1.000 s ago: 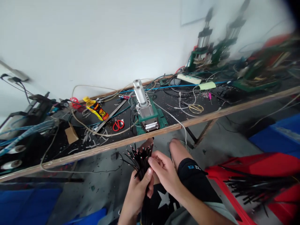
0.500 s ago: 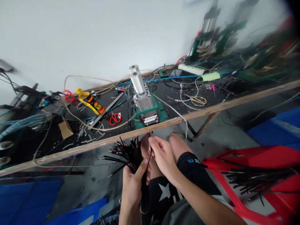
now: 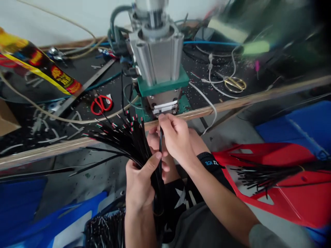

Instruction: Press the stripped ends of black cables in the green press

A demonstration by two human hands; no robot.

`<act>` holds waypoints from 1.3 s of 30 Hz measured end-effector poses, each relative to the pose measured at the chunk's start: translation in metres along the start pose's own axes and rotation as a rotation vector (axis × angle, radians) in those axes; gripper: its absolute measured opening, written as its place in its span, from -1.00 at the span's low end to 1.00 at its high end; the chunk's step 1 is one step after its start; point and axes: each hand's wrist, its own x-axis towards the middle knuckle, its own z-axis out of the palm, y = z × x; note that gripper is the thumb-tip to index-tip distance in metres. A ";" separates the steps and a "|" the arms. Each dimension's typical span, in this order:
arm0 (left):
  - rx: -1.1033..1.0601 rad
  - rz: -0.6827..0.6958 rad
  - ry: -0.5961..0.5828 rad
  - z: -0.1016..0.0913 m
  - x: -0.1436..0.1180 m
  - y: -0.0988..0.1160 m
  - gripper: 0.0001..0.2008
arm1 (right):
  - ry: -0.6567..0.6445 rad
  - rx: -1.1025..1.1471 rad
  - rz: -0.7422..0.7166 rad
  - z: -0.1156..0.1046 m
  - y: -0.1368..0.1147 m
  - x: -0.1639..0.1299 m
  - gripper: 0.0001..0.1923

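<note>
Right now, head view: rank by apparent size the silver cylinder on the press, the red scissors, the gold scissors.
1. silver cylinder, by far the largest, though it also sits close to the camera.
2. red scissors and gold scissors: they look about alike; the gold pair lies farther off and is blurred, so I won't rank them.

Left hand [image 3: 139, 181] grips wire bundle [image 3: 121, 137]; right hand [image 3: 176, 137] pinches one wire [image 3: 160, 144] at press [image 3: 160, 69] mouth; scissors [image 3: 101, 104] on bench [image 3: 38, 151].

The black workbench [image 3: 85, 70] carries red scissors [image 3: 101, 104] and a green press [image 3: 160, 79].
</note>
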 end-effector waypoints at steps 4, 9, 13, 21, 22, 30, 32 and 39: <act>-0.066 0.000 -0.005 0.008 -0.002 -0.010 -0.80 | -0.032 0.043 0.003 -0.002 0.001 0.006 -0.56; -0.149 0.002 0.052 0.021 -0.008 -0.017 -0.83 | -0.036 0.077 -0.016 -0.003 -0.001 0.008 -0.56; -0.180 0.028 0.076 0.026 -0.012 -0.019 -0.87 | -0.041 0.116 -0.016 -0.003 -0.002 0.011 -0.55; -0.179 -0.045 0.117 0.033 -0.010 -0.018 -0.81 | -0.061 0.119 -0.007 -0.005 -0.003 0.015 -0.53; -0.172 -0.059 0.121 0.034 -0.010 -0.017 -0.79 | -0.058 0.122 0.005 -0.005 -0.004 0.015 -0.53; -0.136 -0.083 0.119 0.040 -0.014 -0.018 -0.73 | -0.036 0.052 0.135 -0.005 -0.014 0.016 -0.52; -0.169 -0.092 0.113 0.041 -0.013 -0.018 -0.75 | -0.030 0.038 0.133 -0.004 -0.014 0.016 -0.53; -0.223 -0.120 0.086 0.042 -0.012 -0.019 -0.77 | -0.024 0.073 0.132 -0.004 -0.015 0.014 -0.53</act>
